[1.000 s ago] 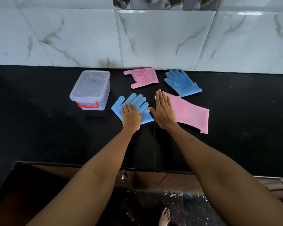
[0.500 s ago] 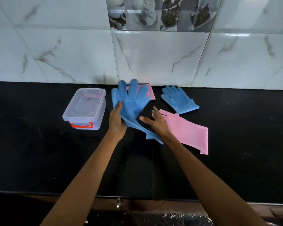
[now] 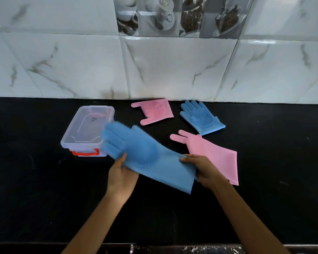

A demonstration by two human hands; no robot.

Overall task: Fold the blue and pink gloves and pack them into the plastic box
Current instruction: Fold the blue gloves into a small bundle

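Above a black stone counter (image 3: 44, 189), a long blue silicone glove (image 3: 147, 158) hangs stretched and motion-blurred, its fingertips hiding a corner of the lidded clear plastic box (image 3: 84, 129). Left hand (image 3: 120, 174) pinches near the palm; right hand (image 3: 203, 169) clamps the cuff, covering part of an unfolded pink glove (image 3: 215, 153).

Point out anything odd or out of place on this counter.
Nothing is spilled or damaged. One snag: the box has its lid on, so nothing can be packed yet. Three gloves lie loose on the counter; both hands hold a blue glove.
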